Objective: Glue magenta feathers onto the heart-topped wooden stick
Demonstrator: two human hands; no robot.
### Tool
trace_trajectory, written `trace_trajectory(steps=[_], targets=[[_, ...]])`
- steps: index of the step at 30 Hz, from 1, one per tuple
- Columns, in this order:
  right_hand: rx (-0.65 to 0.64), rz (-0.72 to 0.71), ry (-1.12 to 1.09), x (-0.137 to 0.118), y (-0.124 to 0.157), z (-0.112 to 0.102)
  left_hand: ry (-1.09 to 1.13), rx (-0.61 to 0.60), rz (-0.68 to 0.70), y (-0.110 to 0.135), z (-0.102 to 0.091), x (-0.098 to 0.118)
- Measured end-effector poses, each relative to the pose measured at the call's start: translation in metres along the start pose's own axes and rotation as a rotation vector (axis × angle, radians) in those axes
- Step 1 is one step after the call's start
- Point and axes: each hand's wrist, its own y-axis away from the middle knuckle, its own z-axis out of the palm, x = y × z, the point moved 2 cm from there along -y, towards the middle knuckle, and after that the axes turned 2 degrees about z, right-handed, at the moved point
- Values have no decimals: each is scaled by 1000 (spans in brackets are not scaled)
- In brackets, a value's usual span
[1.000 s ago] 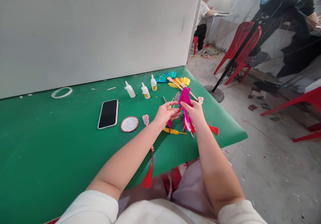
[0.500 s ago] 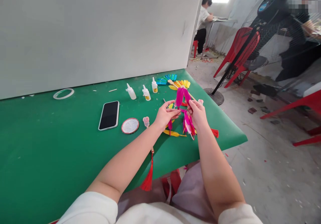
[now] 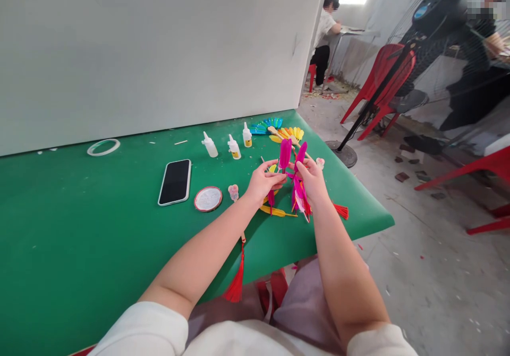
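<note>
Between its fingertips my left hand [image 3: 262, 181] pinches a magenta feather [image 3: 284, 154] that stands upright. Close beside it, my right hand [image 3: 312, 178] is closed on another magenta feather [image 3: 302, 152], tilted slightly right. Below the hands lie loose magenta feathers [image 3: 299, 199] and a yellow feather [image 3: 278, 212] on the green table. Under my left forearm is a stick with a pinkish ornament [image 3: 234, 191] and a red tassel [image 3: 236, 276]. A blue feather fan [image 3: 268, 126] and a yellow-orange feather fan [image 3: 294, 133] lie beyond my hands.
Three small glue bottles [image 3: 234, 147] stand left of the fans. A phone [image 3: 175, 182], a round lid [image 3: 207, 199] and a tape roll [image 3: 103, 147] lie on the green table [image 3: 99, 239]. A fan on a stand [image 3: 438, 13], red chairs [image 3: 392, 74] and two other people are at right.
The right-hand feather has swung more upright and now stands a little apart from the left-hand one. My left hand has hardly moved. The view has shifted slightly.
</note>
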Motion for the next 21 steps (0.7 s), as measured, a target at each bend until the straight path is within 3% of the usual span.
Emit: trace_trajectory(steps=[8,21], targets=[[37,-75,180,1,0,-1,-12,-64,-13,2,3,-1],[23,-71,183,0,3,5,30,-97,15,-1,5,-7]])
